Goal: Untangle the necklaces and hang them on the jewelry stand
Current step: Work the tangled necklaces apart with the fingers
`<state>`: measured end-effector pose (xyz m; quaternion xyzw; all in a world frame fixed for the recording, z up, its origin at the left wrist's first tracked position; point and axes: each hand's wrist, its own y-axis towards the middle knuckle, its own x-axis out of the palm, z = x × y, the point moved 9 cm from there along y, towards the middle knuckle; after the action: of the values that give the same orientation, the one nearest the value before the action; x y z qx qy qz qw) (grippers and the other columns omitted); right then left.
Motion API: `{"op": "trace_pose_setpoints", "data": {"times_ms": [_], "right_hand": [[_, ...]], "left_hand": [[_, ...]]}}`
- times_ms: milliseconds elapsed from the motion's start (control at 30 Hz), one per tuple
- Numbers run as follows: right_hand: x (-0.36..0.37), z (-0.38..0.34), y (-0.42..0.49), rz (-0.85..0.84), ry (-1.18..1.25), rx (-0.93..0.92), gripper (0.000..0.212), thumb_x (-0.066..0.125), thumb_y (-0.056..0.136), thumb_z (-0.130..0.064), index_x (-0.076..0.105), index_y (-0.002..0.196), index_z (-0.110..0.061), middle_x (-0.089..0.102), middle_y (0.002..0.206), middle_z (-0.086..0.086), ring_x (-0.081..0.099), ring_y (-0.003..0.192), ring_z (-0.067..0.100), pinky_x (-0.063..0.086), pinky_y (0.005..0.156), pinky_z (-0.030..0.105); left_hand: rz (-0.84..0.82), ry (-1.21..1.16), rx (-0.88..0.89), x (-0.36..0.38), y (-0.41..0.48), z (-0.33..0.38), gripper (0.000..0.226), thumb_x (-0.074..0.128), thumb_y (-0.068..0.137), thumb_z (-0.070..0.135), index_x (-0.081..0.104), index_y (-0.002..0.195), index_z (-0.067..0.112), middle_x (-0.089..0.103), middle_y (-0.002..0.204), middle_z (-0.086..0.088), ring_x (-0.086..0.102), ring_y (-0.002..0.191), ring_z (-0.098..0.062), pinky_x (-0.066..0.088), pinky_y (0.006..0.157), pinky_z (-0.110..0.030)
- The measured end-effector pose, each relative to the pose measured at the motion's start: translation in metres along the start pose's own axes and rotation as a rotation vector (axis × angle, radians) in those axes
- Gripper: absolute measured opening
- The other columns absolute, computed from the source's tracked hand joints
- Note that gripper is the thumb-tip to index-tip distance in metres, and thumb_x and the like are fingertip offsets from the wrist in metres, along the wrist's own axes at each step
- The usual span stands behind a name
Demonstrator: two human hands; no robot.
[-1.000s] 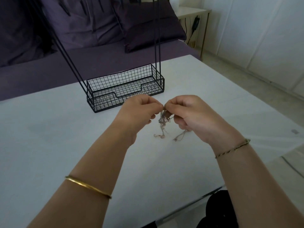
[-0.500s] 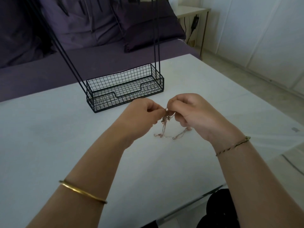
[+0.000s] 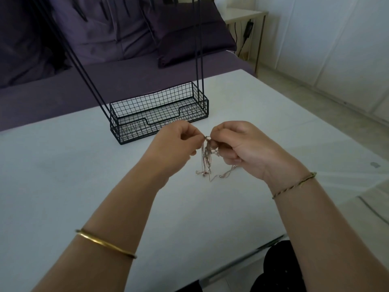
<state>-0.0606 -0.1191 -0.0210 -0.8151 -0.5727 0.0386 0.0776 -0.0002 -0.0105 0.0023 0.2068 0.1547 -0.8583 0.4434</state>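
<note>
**A:** What has each grip got?

**B:** The left hand (image 3: 176,148) and the right hand (image 3: 242,148) each pinch the top of the necklaces (image 3: 207,157) between thumb and fingertip. The other fingers are curled, and the two pinches nearly touch.

**A:** Which way do they run?

**B:** Near upright. Thin, pale chains, bunched and knotted, hang from the pinch down to the white bench (image 3: 63,175), where the loose ends trail sideways.

**A:** And the jewelry stand (image 3: 134,131)?

**B:** On the bench just beyond the hands: a black wire basket with rods rising from it.
</note>
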Motion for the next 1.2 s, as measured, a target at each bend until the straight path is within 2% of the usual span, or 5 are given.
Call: {"op": "trace_pose_setpoints", "data": {"times_ms": [400,600,767,933,1200], "right_hand": [[-0.008,-0.005,-0.002,0.047,-0.113,-0.019,0.011,0.059,0.088,-0.013,0.066,0.079,-0.015,0.035,0.044,-0.011,0.023,0.04,0.007,0.017,0.037,0.018],[-0.008,-0.01,-0.004,0.058,-0.253,-0.089,0.006,0.068,0.083,-0.019,0.067,0.077,-0.018,0.043,0.039,-0.017,0.032,0.035,0.002,0.024,0.038,0.015],[-0.012,-0.006,-0.001,0.064,-0.177,-0.046,0.011,0.067,0.083,-0.014,0.067,0.073,-0.019,0.042,0.043,-0.016,0.028,0.04,0.005,0.023,0.04,0.017],[-0.009,-0.001,0.002,0.018,-0.138,-0.037,0.01,0.066,0.085,-0.013,0.067,0.075,-0.015,0.04,0.059,-0.002,0.026,0.044,0.007,0.023,0.041,0.017],[-0.007,0.0,0.001,0.0,-0.128,-0.022,0.012,0.062,0.089,-0.012,0.065,0.077,-0.014,0.041,0.042,-0.016,0.028,0.038,0.003,0.026,0.038,0.013]], "left_hand": [[-0.014,-0.062,-0.004,0.001,0.001,0.002,0.015,0.054,0.095,0.016,0.066,0.087,0.014,0.069,0.076,0.009,0.058,0.067,-0.003,0.048,0.066,-0.02],[-0.01,-0.047,-0.011,0.0,0.0,0.004,0.014,0.055,0.094,0.017,0.066,0.085,0.015,0.063,0.07,0.008,0.052,0.059,-0.002,0.047,0.064,-0.018],[-0.015,-0.014,-0.003,0.0,-0.002,0.005,0.013,0.055,0.094,0.018,0.064,0.084,0.016,0.062,0.072,0.007,0.053,0.064,-0.005,0.047,0.066,-0.02],[-0.013,0.037,0.004,-0.001,-0.001,0.003,0.012,0.054,0.095,0.022,0.063,0.088,0.018,0.064,0.08,0.006,0.056,0.071,-0.005,0.049,0.071,-0.024],[0.041,0.019,0.015,-0.009,-0.002,0.004,0.014,0.059,0.091,0.013,0.068,0.084,0.022,0.069,0.087,0.001,0.058,0.073,-0.004,0.048,0.065,-0.019]]}}
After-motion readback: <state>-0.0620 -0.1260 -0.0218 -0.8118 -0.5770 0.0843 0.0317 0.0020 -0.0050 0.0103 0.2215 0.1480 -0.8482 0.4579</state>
